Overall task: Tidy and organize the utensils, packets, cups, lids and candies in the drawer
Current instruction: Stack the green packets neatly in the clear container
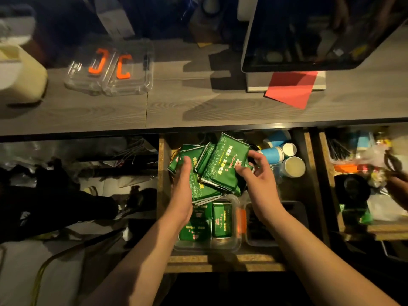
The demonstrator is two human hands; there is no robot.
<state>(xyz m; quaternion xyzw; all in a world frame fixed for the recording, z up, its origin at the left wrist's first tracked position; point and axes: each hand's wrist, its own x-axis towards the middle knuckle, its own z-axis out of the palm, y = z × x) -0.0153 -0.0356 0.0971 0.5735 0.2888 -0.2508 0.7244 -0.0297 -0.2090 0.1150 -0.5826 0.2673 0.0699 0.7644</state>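
Green packets (220,171) crowd the drawer's middle; blue cups (273,153) block the right.

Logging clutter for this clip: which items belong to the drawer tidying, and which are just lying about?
Job: green packets, left hand, right hand, clear tray, blue cups, drawer.
Lying about: red paper, monitor, clear containers on the counter.

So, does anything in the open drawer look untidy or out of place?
Yes. The loose green packets lie in a crooked heap at the back, overlapping at different angles, while those in the clear tray sit neatly. Both hands, left and right, touch the heap. The blue paper cups lie tipped over.
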